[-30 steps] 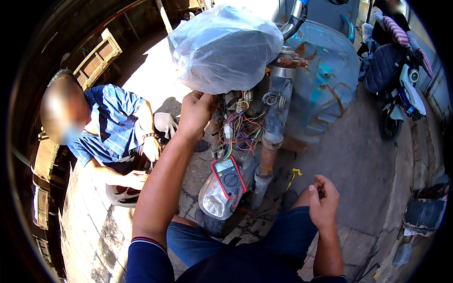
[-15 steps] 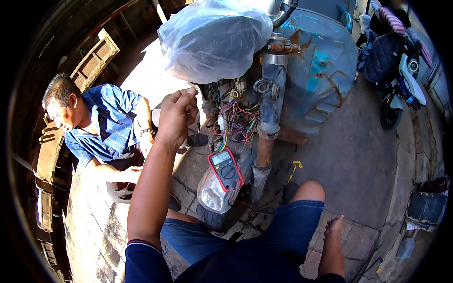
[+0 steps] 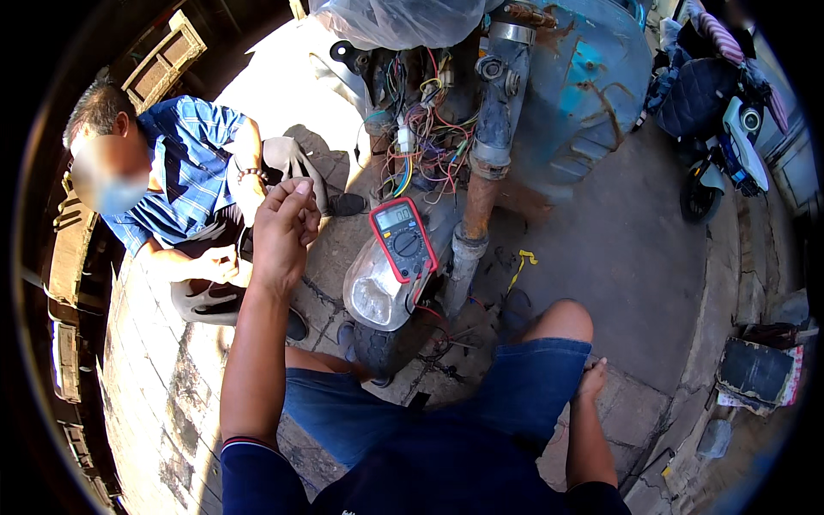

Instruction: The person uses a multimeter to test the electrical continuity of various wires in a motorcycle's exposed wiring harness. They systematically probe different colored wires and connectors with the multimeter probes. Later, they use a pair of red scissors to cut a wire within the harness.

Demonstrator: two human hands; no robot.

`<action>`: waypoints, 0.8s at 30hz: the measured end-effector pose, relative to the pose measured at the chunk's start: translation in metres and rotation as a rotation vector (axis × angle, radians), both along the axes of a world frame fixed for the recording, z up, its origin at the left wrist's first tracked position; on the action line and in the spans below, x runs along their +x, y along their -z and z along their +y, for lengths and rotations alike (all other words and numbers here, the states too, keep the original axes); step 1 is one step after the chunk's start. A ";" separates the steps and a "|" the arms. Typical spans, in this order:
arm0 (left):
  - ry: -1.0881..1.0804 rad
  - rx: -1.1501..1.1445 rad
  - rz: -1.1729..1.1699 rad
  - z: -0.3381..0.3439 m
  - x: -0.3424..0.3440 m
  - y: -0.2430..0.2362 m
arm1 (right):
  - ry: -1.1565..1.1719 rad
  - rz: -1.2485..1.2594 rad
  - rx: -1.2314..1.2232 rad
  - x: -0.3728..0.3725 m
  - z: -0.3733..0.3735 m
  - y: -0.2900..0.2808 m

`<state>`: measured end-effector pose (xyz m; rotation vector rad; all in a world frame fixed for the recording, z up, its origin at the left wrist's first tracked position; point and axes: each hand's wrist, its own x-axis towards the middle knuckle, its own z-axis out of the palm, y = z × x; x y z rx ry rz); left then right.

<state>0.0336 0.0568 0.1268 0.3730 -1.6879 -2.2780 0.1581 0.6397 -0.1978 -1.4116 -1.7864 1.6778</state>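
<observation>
My left hand point(image 3: 287, 225) is raised in front of me, its thumb pressed to curled fingers; anything between them is too small to make out. Right of it, a red-and-black multimeter point(image 3: 402, 240) with a lit display lies tilted on the battered front mudguard point(image 3: 378, 292) of an old scooter. Beyond the meter, a tangle of coloured wires point(image 3: 429, 142) with a white connector point(image 3: 405, 137) hangs beside the rusty steering column point(image 3: 477, 206). My right hand point(image 3: 590, 380) hangs low beside my right thigh, its fingers partly hidden behind the leg.
A person in a blue plaid shirt point(image 3: 193, 142) crouches at the left, hands close together. Clear plastic point(image 3: 399, 21) covers the scooter's top, beside a worn blue body panel point(image 3: 584, 94). Another two-wheeler point(image 3: 738, 146) stands far right. A yellow strip point(image 3: 520, 262) lies near my foot.
My left hand has moved down and left, away from the wires. My right hand has drawn up against my thigh. The view has tilted lower, and the other person's head has turned.
</observation>
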 end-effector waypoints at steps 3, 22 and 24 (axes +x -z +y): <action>-0.014 -0.006 -0.019 0.005 0.036 0.025 | -0.010 0.101 0.033 -0.022 0.013 -0.048; 0.021 0.445 -0.261 0.115 0.226 0.187 | -1.284 -0.252 -0.195 -0.060 -0.252 -0.054; 0.090 0.371 -0.309 0.097 0.237 0.193 | -1.433 -0.243 -0.085 -0.077 -0.294 -0.041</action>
